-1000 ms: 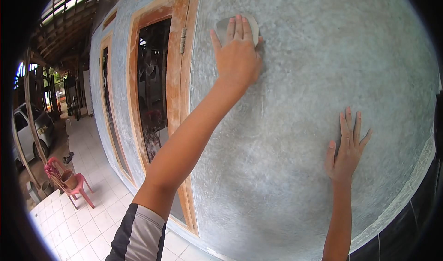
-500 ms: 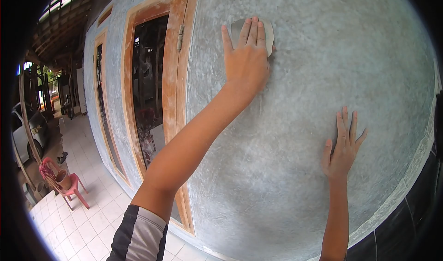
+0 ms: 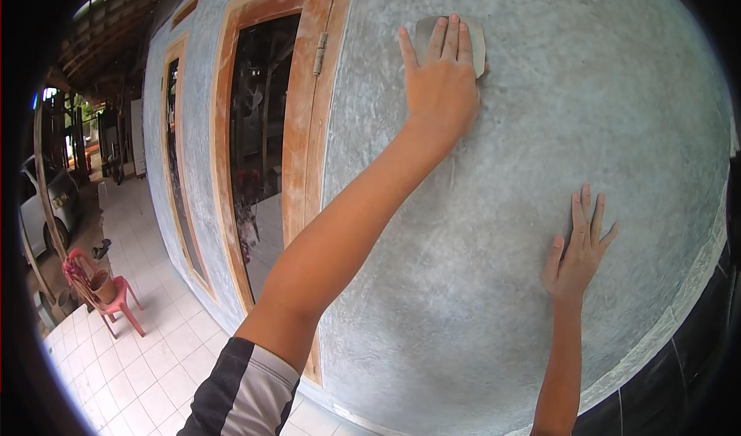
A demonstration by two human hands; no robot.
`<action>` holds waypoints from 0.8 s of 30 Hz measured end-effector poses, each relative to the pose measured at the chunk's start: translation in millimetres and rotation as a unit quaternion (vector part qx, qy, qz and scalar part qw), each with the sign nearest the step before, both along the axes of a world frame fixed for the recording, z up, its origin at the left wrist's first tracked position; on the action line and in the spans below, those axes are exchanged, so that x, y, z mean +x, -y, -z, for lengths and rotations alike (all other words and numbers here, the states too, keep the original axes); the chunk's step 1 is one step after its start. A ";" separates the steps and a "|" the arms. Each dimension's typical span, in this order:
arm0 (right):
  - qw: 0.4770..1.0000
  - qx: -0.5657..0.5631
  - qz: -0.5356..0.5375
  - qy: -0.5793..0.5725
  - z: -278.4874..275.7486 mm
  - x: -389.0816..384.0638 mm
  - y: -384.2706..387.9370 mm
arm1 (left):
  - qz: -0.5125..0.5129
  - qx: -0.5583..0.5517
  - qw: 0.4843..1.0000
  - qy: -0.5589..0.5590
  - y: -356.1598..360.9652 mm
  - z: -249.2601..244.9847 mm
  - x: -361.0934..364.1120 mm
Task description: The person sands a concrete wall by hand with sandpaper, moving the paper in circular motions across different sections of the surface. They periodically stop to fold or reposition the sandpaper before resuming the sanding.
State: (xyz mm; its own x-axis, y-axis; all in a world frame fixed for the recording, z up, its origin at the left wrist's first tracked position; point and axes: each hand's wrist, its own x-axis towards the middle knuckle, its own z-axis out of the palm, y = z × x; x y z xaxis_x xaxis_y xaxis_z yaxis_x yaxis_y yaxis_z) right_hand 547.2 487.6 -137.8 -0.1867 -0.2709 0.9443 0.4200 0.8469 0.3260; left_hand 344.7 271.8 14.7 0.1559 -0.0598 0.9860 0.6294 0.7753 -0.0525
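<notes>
Pressed flat on a grey plastered wall [image 3: 494,166], my left hand [image 3: 444,85] holds a thin grey sheet, which looks like sandpaper [image 3: 478,46], under its fingers. Three fingers lie together over the sheet, and the little finger sticks out to the left, off it. The thumb is mostly hidden at the sheet's right edge. Lower down and to the right, my right hand [image 3: 575,262] rests on the same wall with fingers spread and nothing in it.
Left of the wall's plaster stands an orange-brown wooden frame [image 3: 309,119] with dark glass and a hinge. A red plastic chair [image 3: 116,305] bearing a brown pot [image 3: 103,286] stands on white floor tiles [image 3: 162,351]. A parked car [image 3: 58,197] is farther back.
The view has shifted a little, so the frame and chair sit differently. My left hand and the sheet appear slightly higher and farther right. My right hand stays spread on the wall.
</notes>
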 end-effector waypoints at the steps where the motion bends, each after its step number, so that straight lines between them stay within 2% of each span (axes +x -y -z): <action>1: 1.000 -0.001 0.001 0.002 0.3 -0.2 0.4 | 0.001 -0.001 1.000 0.002 0.4 3.3 0.8; 7: 1.000 -0.004 0.009 0.001 2.7 0.0 2.8 | 0.075 -0.033 0.996 0.039 3.1 53.9 12.9; 12: 1.000 -0.010 -0.007 -0.003 1.1 -1.2 3.7 | 0.025 -0.012 1.000 0.004 10.8 -13.1 -1.5; 14: 1.000 -0.014 -0.004 -0.003 1.2 -1.0 2.9 | 0.023 -0.011 1.000 0.000 7.9 -16.6 -4.4; 16: 1.000 -0.017 -0.003 0.000 2.6 -1.2 2.7 | 0.019 -0.009 1.000 -0.001 7.9 -3.0 -5.2; 20: 1.000 -0.012 0.000 -0.005 3.2 -1.3 2.8 | 0.039 -0.044 0.998 0.032 17.3 63.5 9.2; 24: 1.000 -0.009 0.006 -0.005 2.4 -1.6 3.7 | 0.052 -0.059 0.996 0.029 21.3 51.8 8.1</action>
